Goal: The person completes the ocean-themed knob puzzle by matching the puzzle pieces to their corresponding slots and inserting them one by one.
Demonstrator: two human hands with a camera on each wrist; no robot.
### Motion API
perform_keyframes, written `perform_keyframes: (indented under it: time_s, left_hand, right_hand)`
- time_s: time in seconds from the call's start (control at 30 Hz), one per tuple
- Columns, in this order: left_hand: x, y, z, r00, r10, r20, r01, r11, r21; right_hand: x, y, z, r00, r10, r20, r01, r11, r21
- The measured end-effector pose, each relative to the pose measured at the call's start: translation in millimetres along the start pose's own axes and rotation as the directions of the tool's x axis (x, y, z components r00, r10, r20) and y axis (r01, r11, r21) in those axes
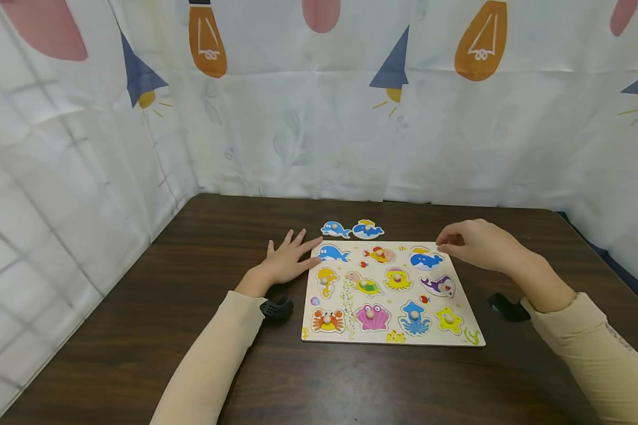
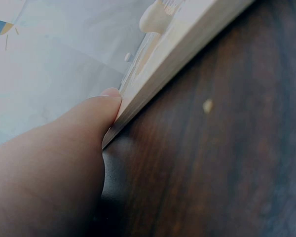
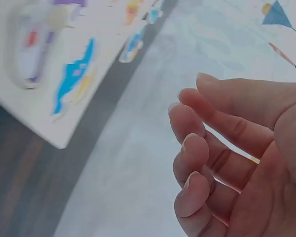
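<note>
A wooden peg puzzle board (image 1: 329,302) with sea-animal pieces lies on the table. My left hand (image 1: 280,264) rests at its upper left edge, fingers spread; the left wrist view shows the thumb (image 2: 96,111) against the board's side. Over the upper right corner is my right hand (image 1: 481,243), its fingers loosely curled and holding nothing, as the right wrist view confirms. Just beyond the board's far edge lie a small blue whale piece (image 1: 334,229) and a blue whale piece with a yellow spout (image 1: 368,231). Matching whale pictures show in two pegless recesses at the board's top corners.
Dark brown wood table (image 1: 138,330) surrounds the board. A white patterned curtain (image 1: 308,136) hangs behind the table and along its left side. Each wrist wears a black strap device, one by the left cuff (image 1: 252,298).
</note>
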State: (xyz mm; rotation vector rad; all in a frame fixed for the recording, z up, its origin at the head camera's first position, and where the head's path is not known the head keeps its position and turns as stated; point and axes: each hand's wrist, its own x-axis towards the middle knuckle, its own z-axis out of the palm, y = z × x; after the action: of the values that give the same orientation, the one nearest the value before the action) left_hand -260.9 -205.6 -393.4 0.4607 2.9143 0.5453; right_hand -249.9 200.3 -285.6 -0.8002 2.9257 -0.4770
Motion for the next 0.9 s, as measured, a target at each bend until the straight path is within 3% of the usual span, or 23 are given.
perform_keyframes:
  time_s: [0.27, 0.5, 0.9]
  left_hand:
    - [0.5, -2.4, 1.5, 1.000, 0.001, -0.002, -0.001, 1.000, -0.003]
    - [0.4, -0.8, -0.7, 1.000, -0.002, 0.004, 0.002, 1.000, 0.009]
    - [0.1, -0.4, 0.5, 1.000, -0.005, 0.009, 0.005, 1.000, 0.012]
  right_hand:
    - [28, -14, -13, 0.998, -0.030, -0.048, 0.032, 0.999, 0.033]
    - [51, -17, -5, 0.996, -0.014, -0.084, 0.021, 0.997, 0.081]
    - [105, -25, 10, 0.999, -0.048, 0.025, 0.044, 0.992, 0.121]
